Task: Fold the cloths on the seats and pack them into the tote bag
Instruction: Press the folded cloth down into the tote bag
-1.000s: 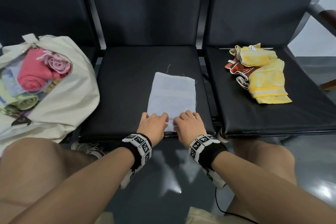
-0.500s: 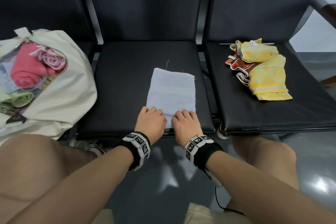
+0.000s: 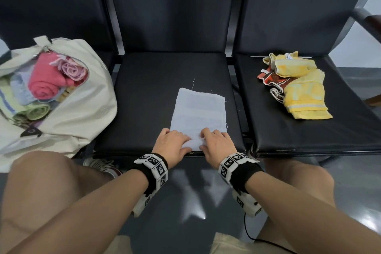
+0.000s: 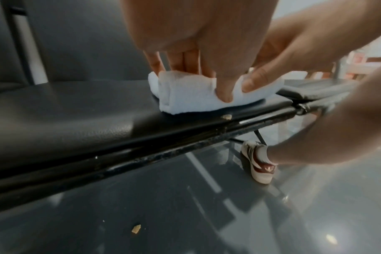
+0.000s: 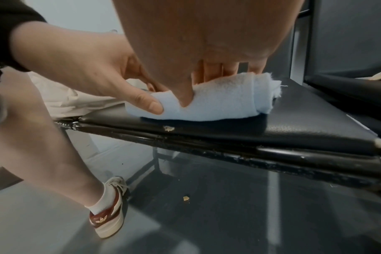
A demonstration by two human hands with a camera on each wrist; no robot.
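Note:
A pale blue cloth (image 3: 199, 109) lies as a long folded strip on the middle black seat (image 3: 148, 88). Its near end is curled into a small roll (image 4: 185, 96) at the seat's front edge. My left hand (image 3: 174, 141) grips the roll's left part, fingers over the top and thumb pressed into the front. My right hand (image 3: 213, 140) holds the right part (image 5: 224, 103) the same way. The cream tote bag (image 3: 82, 113) lies open on the left seat, with several rolled cloths (image 3: 43, 86) inside.
Yellow cloths and a red patterned one (image 3: 299, 86) lie in a heap on the right seat. My bare knees flank the gap before the seats. The seat's metal front rail (image 4: 141, 154) runs under my hands, above a glossy grey floor.
The cloth's near end has gone from flat under my hands to a small roll between fingers and thumbs. My hands have drawn slightly apart, and the roll shows between them.

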